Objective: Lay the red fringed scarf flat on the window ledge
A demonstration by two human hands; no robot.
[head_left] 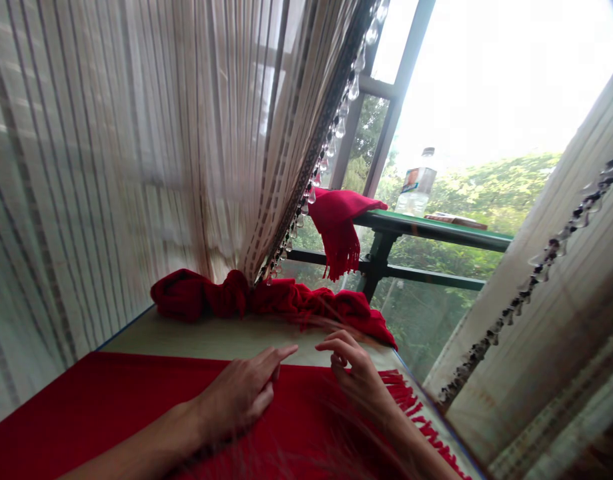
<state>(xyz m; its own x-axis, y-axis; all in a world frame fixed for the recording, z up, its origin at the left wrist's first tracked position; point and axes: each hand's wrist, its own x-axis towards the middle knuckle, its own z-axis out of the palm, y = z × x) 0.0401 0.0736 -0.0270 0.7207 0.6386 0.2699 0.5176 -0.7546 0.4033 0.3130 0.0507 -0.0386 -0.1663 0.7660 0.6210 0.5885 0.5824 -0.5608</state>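
A red fringed scarf (151,400) lies spread flat over the near part of a pale tabletop (186,337). Above its far edge, my left hand (243,387) reaches in with the index finger stretched out and the other fingers bent. Facing it is my right hand (353,367), its index finger pointing left and the rest curled. A gap separates the two fingertips, and nothing shows in either hand. Whether the hands touch the cloth is hard to tell. Beyond them, a bunched red cloth (296,297) runs along the table's far edge.
A sheer striped curtain (136,167) with a beaded edge hangs at the left, and another curtain (551,293) hangs at the right. Outside, a green-topped railing (436,231) carries a draped red scarf (339,230), a plastic bottle (416,187) and a flat object (456,220).
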